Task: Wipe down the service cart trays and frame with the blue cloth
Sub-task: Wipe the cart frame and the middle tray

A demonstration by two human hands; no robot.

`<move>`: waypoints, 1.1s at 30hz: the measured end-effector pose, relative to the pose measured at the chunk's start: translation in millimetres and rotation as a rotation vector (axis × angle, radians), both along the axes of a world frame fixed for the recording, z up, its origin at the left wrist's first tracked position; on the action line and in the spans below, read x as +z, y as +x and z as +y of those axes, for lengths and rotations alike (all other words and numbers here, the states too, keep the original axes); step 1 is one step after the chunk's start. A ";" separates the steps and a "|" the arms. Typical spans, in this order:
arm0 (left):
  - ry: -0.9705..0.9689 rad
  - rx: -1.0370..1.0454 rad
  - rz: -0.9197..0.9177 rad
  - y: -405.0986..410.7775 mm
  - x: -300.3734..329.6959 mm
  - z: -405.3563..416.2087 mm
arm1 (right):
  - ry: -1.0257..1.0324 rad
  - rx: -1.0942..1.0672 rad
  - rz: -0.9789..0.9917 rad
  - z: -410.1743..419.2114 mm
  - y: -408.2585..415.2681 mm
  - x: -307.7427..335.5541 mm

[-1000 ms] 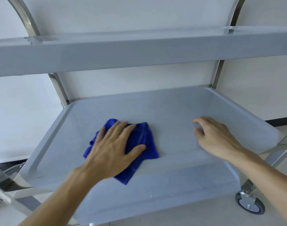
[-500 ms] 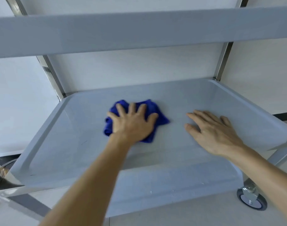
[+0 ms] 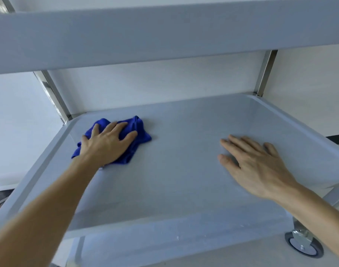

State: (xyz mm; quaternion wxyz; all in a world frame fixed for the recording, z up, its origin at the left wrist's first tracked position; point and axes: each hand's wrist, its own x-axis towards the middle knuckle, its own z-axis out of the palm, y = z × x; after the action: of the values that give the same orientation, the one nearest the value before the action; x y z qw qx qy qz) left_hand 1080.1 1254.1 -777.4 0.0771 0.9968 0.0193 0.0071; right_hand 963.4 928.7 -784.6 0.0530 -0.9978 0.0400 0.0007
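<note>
From the head view, the left hand [image 3: 107, 143] lies spread flat on the blue cloth [image 3: 134, 130], pressing it against the far left corner of the grey lower tray [image 3: 184, 189], while the right hand [image 3: 255, 166] rests open, palm down, on the tray's right side, beneath the upper tray [image 3: 164, 35].
</note>
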 end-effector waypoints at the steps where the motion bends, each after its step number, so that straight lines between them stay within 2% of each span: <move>1: -0.012 0.035 0.029 10.2 1.0 -9.3 | -0.002 -0.001 0.001 1.0 0.4 -0.1; 4: -0.023 -0.038 0.037 23.2 4.2 -67.3 | -0.004 -0.002 0.004 1.4 1.6 0.5; 8: 0.025 -0.348 -0.004 -9.4 2.3 -146.6 | 0.002 -0.004 -0.003 -1.3 0.7 2.2; 11: 0.066 -0.536 -0.084 -33.1 -1.6 -139.7 | -0.013 -0.004 0.013 -0.4 0.8 2.8; 13: 0.032 -0.571 -0.124 -31.3 -4.8 -109.9 | -0.023 -0.003 0.001 0.5 0.4 2.3; 15: 0.001 -0.494 -0.143 -12.8 -5.6 -77.3 | -0.033 0.006 -0.009 0.8 0.6 0.2; 19: -0.019 -0.163 -0.078 48.6 -5.3 -32.4 | -0.041 0.014 -0.010 0.1 0.6 -1.8; 22: -0.002 0.062 -0.007 78.9 -3.8 -46.7 | -0.051 0.018 -0.031 1.2 0.2 -2.8; 24: 0.006 0.096 0.012 87.0 0.4 -81.0 | -0.073 0.026 -0.038 1.9 0.8 -3.5; 26: -0.009 -0.020 0.010 85.7 4.2 -125.7 | -0.075 0.025 -0.037 1.9 1.0 -2.7; 30: 0.013 -0.383 -0.031 67.2 2.8 -206.6 | -0.067 0.025 -0.020 1.1 -0.1 -1.6; 33: 0.008 -0.527 -0.019 65.7 3.3 -220.9 | -0.052 0.023 -0.009 -0.5 0.6 -0.5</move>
State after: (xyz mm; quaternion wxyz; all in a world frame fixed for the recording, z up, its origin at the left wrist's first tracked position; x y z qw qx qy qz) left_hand 1145.8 1033.2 -774.1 0.0725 0.9676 -0.2419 -0.0039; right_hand 963.9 928.2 -785.1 0.0270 -0.9992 0.0281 -0.0043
